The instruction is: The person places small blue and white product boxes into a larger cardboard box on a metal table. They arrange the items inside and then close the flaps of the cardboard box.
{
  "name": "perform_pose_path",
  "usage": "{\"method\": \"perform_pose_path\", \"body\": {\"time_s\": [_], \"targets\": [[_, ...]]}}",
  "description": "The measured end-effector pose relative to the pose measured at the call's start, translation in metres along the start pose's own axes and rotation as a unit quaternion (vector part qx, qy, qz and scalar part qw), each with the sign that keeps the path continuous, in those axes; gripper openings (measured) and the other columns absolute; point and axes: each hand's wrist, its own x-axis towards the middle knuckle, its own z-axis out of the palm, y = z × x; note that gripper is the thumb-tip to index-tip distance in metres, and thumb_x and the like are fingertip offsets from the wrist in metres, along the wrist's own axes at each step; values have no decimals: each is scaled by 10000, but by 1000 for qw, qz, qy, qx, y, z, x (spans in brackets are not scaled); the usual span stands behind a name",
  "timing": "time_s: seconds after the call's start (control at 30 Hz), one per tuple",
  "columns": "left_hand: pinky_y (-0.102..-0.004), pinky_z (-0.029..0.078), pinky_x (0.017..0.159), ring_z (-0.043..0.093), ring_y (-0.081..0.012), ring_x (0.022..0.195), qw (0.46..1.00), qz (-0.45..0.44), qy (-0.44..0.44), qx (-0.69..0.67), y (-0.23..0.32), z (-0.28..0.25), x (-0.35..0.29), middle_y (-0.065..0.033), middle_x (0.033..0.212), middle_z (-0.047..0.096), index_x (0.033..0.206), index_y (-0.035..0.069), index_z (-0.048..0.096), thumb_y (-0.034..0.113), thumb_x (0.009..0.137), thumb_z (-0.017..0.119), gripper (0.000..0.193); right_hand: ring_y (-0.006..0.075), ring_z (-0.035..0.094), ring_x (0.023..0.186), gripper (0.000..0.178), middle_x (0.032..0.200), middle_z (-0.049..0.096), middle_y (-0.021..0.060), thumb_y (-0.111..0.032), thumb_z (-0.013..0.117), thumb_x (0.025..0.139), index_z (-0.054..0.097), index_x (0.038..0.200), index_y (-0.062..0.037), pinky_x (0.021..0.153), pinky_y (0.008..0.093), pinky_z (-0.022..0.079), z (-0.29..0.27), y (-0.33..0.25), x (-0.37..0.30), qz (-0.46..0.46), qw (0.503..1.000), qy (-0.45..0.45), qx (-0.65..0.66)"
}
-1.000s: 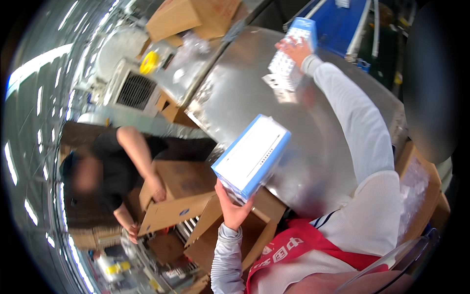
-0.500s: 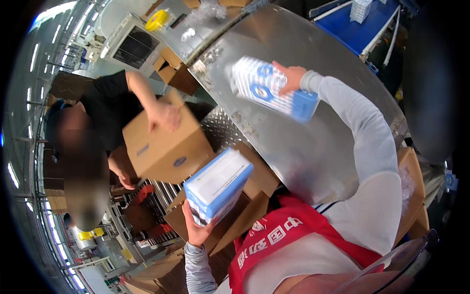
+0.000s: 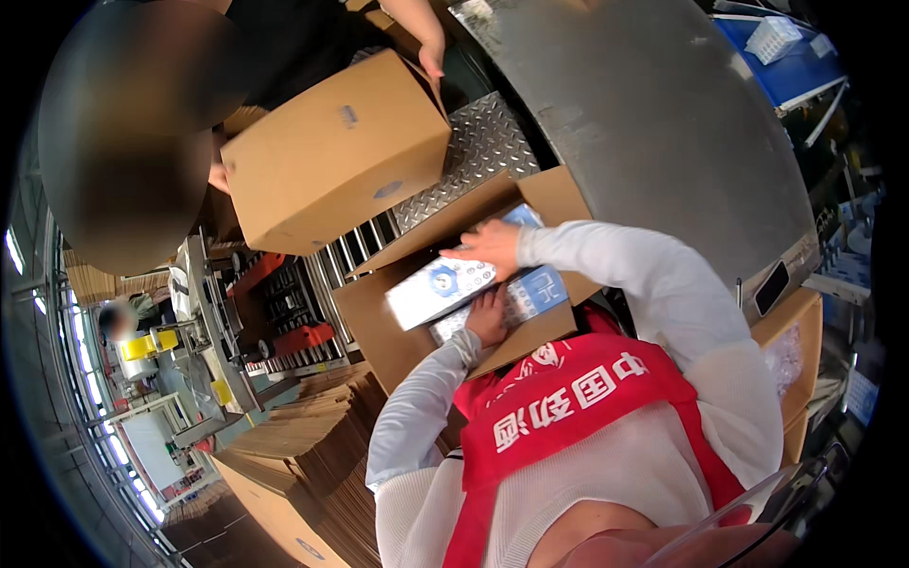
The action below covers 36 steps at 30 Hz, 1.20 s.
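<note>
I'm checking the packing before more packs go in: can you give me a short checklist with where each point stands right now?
1. Open carton flaps clear of the opening: ok.
2. Right hand on the upper blue-and-white pack: ok.
3. Left hand steadying the lower pack: ok.
4. Packs lying flat in the carton: cannot tell.
5. Co-worker's closed box apart from the open carton: ok.
6. Room left inside: cannot tell.

packs [image 3: 440, 289] in open carton [image 3: 379, 331] | co-worker's box [image 3: 336, 156] behind-left | table [image 3: 653, 123] right
</note>
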Motion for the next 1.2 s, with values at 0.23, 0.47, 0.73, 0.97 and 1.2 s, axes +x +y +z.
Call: {"method": "perform_pose_path", "body": {"time_s": [0.23,0.47,0.73,0.97,1.2], "targets": [[-517,288,1103,299,-479,1346,983,-103,-94,117,-53,27,19,-302,1494,244,1502,66,151,604,807,602,989,360,597,1083,398,1213,578,206,-279,457,903,543,1250,-104,902,494,469,167,15,-10,298,942,-130,82],[-607,160,1111,28,-524,1410,966,-37,-211,146,-94,88,10,-315,1534,-80,1532,169,98,607,769,635,1030,349,512,1086,434,1169,511,138,-240,656,812,520,1195,-84,916,472,443,-44,50,-129,170,949,194,182],[-418,454,929,578,-348,1047,990,62,61,-114,8,-41,77,-152,1094,641,1198,67,611,152,859,625,349,384,276,1382,563,1511,300,70,-170,652,800,500,1341,-208,1054,653,240,-241,309,-391,668,701,107,-227],[-434,450,866,553,-365,978,936,180,301,7,195,-170,161,-162,1018,610,1090,8,604,142,791,725,350,350,286,1389,256,1404,457,104,-240,575,882,689,1075,-117,1134,595,145,-156,207,-348,442,824,246,-255],[-505,390,946,437,-458,1078,975,7,201,94,316,-168,305,-272,1176,403,1519,167,172,352,671,805,1074,323,380,1320,357,1386,465,106,-218,633,861,594,1195,-98,1110,483,270,-122,39,-387,493,777,384,-80]]}}
